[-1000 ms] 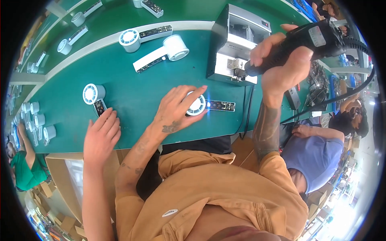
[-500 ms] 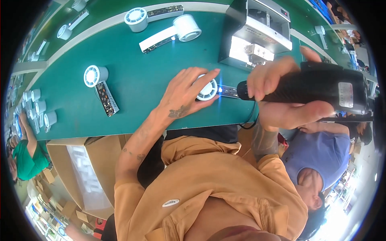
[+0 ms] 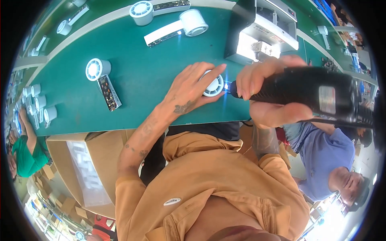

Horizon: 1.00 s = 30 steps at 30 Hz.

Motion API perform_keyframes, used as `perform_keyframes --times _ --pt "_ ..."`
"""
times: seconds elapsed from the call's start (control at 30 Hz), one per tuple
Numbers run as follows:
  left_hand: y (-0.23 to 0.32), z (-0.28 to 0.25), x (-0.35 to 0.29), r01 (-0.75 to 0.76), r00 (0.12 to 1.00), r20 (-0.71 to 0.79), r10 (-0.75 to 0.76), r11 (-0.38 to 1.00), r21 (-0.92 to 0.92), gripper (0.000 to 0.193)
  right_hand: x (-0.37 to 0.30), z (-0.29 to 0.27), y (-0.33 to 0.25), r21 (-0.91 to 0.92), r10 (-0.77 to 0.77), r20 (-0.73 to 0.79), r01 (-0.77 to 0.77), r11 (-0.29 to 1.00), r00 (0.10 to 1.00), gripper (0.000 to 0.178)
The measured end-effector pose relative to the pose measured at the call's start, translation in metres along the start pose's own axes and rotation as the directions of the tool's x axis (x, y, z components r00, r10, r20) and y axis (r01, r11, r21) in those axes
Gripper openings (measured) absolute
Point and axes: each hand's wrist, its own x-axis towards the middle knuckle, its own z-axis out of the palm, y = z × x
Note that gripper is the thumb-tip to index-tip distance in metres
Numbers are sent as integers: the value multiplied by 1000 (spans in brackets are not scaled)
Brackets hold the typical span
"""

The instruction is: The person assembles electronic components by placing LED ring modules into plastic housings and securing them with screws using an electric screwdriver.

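Between the bent fingers and thumb of the left hand (image 3: pixel 191 84) sits the round head of a small white fan (image 3: pixel 213 83), held on the green table (image 3: pixel 181 52). Just right of those fingers, a bright light shines on the fan's handle. The fingers and thumb of the right hand (image 3: pixel 257 76) are wrapped around a black power tool (image 3: pixel 317 92), and its nose points at that handle. The tool and the right hand get in the way and hide most of the handle, so one cannot tell if the tip touches it. Just past the right fingers stands a black and silver machine (image 3: pixel 277 30). Well left of the left fingers lies another fan (image 3: pixel 97 69), with a dark board (image 3: pixel 107 94) showing in its handle. Two more fans, a near one (image 3: pixel 193 23) and a far one (image 3: pixel 141 14), lie out past the left fingers. Far to the left, a bunch of white fans (image 3: pixel 39 102) stands close together. Below the left fingers and off to their left is a big brown box (image 3: pixel 106 160). Inside it are white things (image 3: pixel 86 172), too blurry to name, under see-through plastic.
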Motion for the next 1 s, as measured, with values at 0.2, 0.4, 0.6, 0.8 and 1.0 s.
perform_keyframes --times 0.2,0.4,0.6,0.8,1.0 --pt "-2 -2 1 6 1000 16 -6 999 -36 70 -3 -10 2 -25 -25 89 27 999 996 93" --pt "-2 -1 4 -53 999 2 53 997 53 64 -14 -9 -10 -38 184 144 -180 983 972 90" --pt "9 -18 4 -22 998 70 -6 916 400 52 -14 -2 -37 313 92 -186 -30 949 978 82" --pt "1 -133 22 173 970 -202 -133 966 193 56 -53 -95 -84 427 184 -488 49 903 853 63" --pt "-120 -259 108 252 966 -90 -242 802 541 45 -94 -102 -54 336 385 -702 -199 921 599 61"
